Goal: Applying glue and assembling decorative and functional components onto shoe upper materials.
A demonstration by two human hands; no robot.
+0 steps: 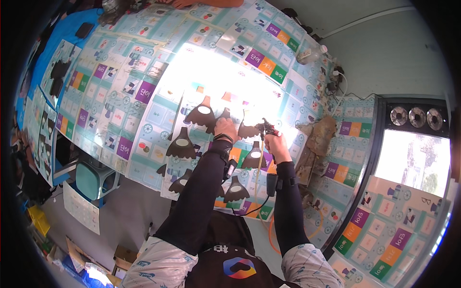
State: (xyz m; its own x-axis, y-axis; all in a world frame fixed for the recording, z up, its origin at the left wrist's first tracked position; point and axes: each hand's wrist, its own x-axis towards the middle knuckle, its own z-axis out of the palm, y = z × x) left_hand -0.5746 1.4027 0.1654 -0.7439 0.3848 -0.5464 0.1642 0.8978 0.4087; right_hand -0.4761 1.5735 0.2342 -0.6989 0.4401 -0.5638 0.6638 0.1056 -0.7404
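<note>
Several dark brown, bell-shaped pieces with narrow necks lie on the patterned sheets of the table; some carry a white oval. My right hand (277, 146) is closed around a small spray gun (263, 126), from which a thin yellowish hose (260, 165) runs down. The gun's front is beside one bell-shaped piece (247, 130). To the left, my left hand (225, 128) has its fingers bent onto another dark bell-shaped piece (222, 114), partly hiding it. Nearby are a piece with a white oval (200, 113) and a similar piece (181, 145).
Strong glare whitens the table's far middle. A teal stool (91, 177) stands by the table's left edge. Brown crumpled material (321, 137) lies to the right, near a bright window (410, 158). An orange hose (272, 235) hangs near my right arm. Another person's arm (206, 3) rests at the far edge.
</note>
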